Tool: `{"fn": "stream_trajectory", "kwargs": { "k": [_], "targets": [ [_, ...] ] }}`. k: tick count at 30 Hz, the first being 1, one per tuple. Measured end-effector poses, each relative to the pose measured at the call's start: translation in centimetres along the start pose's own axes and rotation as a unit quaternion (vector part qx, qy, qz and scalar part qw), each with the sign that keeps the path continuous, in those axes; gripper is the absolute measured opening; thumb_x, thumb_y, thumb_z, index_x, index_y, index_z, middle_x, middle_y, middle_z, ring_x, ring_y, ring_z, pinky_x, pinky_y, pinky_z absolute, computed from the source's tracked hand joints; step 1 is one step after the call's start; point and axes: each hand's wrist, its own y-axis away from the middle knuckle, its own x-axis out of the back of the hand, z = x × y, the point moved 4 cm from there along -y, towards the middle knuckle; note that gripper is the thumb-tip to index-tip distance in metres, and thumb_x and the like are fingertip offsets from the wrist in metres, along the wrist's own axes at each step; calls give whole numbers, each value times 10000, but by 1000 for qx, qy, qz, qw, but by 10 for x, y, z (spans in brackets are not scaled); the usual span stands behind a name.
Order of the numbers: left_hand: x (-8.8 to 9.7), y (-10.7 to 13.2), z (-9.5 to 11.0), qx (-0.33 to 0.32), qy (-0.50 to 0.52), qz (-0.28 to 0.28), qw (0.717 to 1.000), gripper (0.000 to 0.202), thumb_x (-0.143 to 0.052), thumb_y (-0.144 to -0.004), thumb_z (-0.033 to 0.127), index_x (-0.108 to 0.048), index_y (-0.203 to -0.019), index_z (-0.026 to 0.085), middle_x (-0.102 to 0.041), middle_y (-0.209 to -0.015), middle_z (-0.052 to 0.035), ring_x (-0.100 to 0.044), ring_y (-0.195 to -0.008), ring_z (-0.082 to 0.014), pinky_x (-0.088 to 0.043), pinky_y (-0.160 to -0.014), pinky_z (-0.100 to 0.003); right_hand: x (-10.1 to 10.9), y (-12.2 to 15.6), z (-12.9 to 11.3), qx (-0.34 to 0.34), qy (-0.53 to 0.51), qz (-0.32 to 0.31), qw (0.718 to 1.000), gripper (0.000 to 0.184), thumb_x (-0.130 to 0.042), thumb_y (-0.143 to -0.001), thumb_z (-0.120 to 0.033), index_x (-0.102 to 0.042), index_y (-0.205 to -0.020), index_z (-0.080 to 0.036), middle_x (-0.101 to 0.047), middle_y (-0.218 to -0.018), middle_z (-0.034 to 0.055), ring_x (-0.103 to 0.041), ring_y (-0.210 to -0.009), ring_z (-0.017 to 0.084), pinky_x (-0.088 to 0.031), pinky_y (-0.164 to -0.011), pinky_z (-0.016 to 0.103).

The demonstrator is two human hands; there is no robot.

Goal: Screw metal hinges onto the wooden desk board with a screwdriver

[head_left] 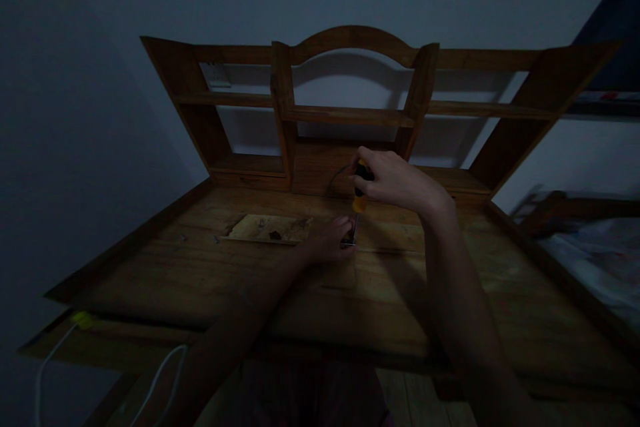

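A screwdriver (359,204) with a yellow and black handle stands nearly upright over the wooden desktop (200,280). My right hand (390,175) is closed around its handle from above. Low at the shaft's tip, my left hand (327,240) has its fingers pressed together beside a small dark piece with a thin bright edge. Dim light and the fingers hide what that piece is. Left of this hand, a pale rough recessed strip (293,229) in the desktop holds a small dark scrap (275,235). Two small screw-like bits (216,239) lie farther left.
A wooden shelf unit (347,115) with an arched top rises along the back of the desk against the wall. At the front left, a yellow plug or connector (83,319) with a white cable (161,373) hangs by the edge. Pale bedding (595,260) is at the right.
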Motion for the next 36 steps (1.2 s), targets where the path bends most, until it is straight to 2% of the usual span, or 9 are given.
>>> {"fn": "stream_trajectory", "kwargs": {
  "k": [6, 13, 20, 25, 31, 36],
  "targets": [
    [1, 0, 1, -6, -3, -2, 1000, 198, -639, -845, 305, -558, -996, 205, -550, -1081, -80, -547, -1023, -241, -487, -899, -380, 0, -1, -1, -12, 18, 1, 1000, 236, -571, -919, -388, -566, -1059, -198, -684, -998, 102, -640, -926, 255, -460, -809, 346],
    [1, 0, 2, -10, -1, 2, 1000, 176, -632, -854, 301, -556, -976, 199, -551, -1068, -81, -552, -1000, -232, -491, -870, -365, 0, 0, -1, -8, 12, -5, 1000, 196, -534, -929, -320, -579, -1075, -197, -687, -1037, 89, -637, -951, 242, -450, -828, 330],
    [1, -1, 0, -12, -2, -2, 1000, 182, -624, -859, 303, -553, -991, 199, -548, -1072, -83, -546, -1016, -235, -487, -891, -373, -3, -2, 1, -16, 35, 10, 999, 273, -545, -934, -403, -558, -1110, -194, -681, -1005, 105, -632, -963, 272, -449, -817, 349],
    [0, 0, -1, -13, -4, -4, 1000, 182, -633, -857, 310, -548, -976, 201, -552, -1071, -83, -548, -1018, -238, -486, -894, -379, 0, 0, 0, -3, 4, -6, 1000, 267, -565, -907, -330, -568, -1139, -198, -676, -1088, 97, -628, -1002, 259, -450, -856, 340],
    [0, 0, -1, -16, -4, 3, 1000, 199, -624, -867, 324, -542, -997, 198, -553, -1085, -86, -548, -1027, -241, -488, -895, -377, 0, 2, 5, -13, -17, -6, 1000, 303, -572, -923, -416, -575, -1137, -202, -683, -1078, 105, -634, -1008, 267, -457, -868, 358],
    [-1, 0, -1, -7, -3, -7, 1000, 192, -625, -869, 326, -540, -991, 204, -553, -1090, -79, -553, -1034, -240, -488, -898, -377, 2, 2, 4, 21, -39, -20, 999, 361, -635, -860, -295, -552, -1200, -205, -677, -1124, 86, -630, -1032, 251, -461, -872, 330]
  ]
}}
